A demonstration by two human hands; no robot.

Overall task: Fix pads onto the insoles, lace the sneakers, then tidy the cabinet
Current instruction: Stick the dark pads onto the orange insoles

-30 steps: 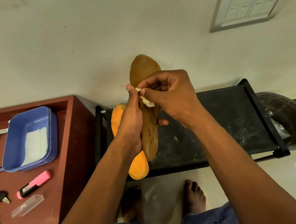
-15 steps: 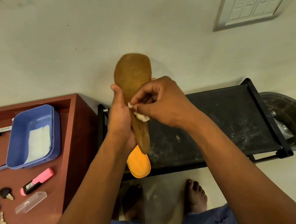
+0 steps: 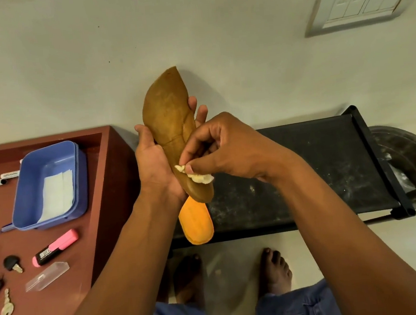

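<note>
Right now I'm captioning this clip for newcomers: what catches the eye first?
The brown insole at centre frame, held upright by the left hand, while the right hand pinches a whitish pad against its lower end. Below it an orange insole lies on the black rack; at left, a blue tray sits on the red-brown cabinet.

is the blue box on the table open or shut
Open. The blue box has no lid on; its inside shows, with a white sheet lying in it.

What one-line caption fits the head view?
Left hand holds a brown insole while right hand pinches a white pad against it.
</note>
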